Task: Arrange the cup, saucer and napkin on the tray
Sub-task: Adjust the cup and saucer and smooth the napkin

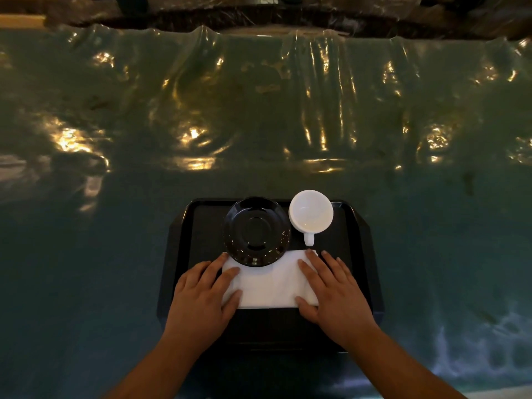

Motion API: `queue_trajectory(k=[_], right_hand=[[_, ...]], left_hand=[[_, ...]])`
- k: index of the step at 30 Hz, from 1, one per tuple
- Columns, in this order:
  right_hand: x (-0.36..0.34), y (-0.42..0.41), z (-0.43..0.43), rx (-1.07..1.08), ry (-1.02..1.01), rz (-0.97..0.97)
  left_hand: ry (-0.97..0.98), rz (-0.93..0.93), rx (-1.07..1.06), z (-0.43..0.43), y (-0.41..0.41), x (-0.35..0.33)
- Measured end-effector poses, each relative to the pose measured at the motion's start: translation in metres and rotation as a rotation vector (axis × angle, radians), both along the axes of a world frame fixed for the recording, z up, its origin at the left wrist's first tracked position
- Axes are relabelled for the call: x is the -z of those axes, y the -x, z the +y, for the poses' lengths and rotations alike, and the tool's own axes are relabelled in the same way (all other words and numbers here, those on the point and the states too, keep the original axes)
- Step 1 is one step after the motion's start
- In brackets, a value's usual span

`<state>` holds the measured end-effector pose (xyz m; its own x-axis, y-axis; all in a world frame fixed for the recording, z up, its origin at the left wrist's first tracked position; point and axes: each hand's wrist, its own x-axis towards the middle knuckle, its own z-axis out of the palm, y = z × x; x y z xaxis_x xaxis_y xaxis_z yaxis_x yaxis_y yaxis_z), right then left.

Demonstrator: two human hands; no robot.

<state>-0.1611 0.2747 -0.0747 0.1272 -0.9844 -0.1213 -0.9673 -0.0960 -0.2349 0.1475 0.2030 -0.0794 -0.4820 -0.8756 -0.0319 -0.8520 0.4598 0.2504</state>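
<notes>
A black tray point(357, 254) lies on the table near me. On it a glossy black saucer point(256, 231) sits at the back, its near edge overlapping a folded white napkin point(270, 283). Right of the saucer stands a white cup point(311, 211), upright, with its handle pointing toward me. My left hand point(201, 298) rests flat on the napkin's left end, fingers spread. On the napkin's right end my right hand point(331, 289) lies flat in the same way. Neither hand grips anything.
The table is covered with a wrinkled, shiny teal plastic sheet point(259, 110) that catches yellow light. A dark marbled edge point(259, 15) runs along the far side.
</notes>
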Motion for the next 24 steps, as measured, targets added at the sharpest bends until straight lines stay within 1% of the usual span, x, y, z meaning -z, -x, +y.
queue_trajectory(k=[16, 21, 24], right_hand=[[-0.005, -0.002, -0.002, -0.002, 0.041, -0.012], [-0.024, -0.005, -0.010, 0.080, 0.151, -0.092], [-0.038, -0.008, -0.023, 0.092, 0.233, -0.139]], left_hand=[[-0.021, 0.009, 0.002, -0.009, 0.002, -0.013], [-0.018, 0.065, -0.051, -0.025, 0.007, -0.034], [-0.018, 0.111, -0.062, -0.034, 0.013, -0.045]])
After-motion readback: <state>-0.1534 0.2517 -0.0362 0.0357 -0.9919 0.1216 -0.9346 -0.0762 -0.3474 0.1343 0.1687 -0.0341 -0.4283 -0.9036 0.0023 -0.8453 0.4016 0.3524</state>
